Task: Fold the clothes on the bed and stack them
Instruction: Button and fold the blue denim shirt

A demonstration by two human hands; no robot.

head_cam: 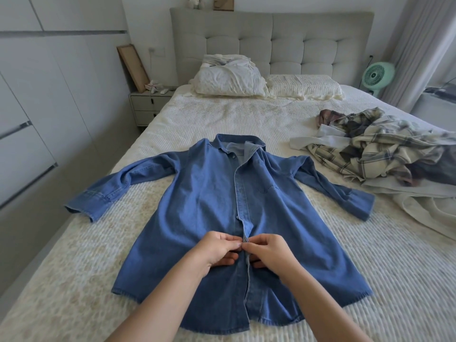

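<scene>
Head view: denim shirt [209,206] spread face-up mid-bed [370,280], hem toward foot edge, sleeves out. Left hand [218,250] and right hand [267,251] both pinch placket at lower front, likely fastening button. Step: prep before folding. Next: finish buttoning, flip, fold. Unfolded plaid heap [375,146] at right edge

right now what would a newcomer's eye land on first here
A blue denim shirt lies spread flat, face up, in the middle of the bed, sleeves out to both sides. Both hands, left hand and right hand, pinch its front placket. A rumpled clothes pile sits at the right.
</scene>
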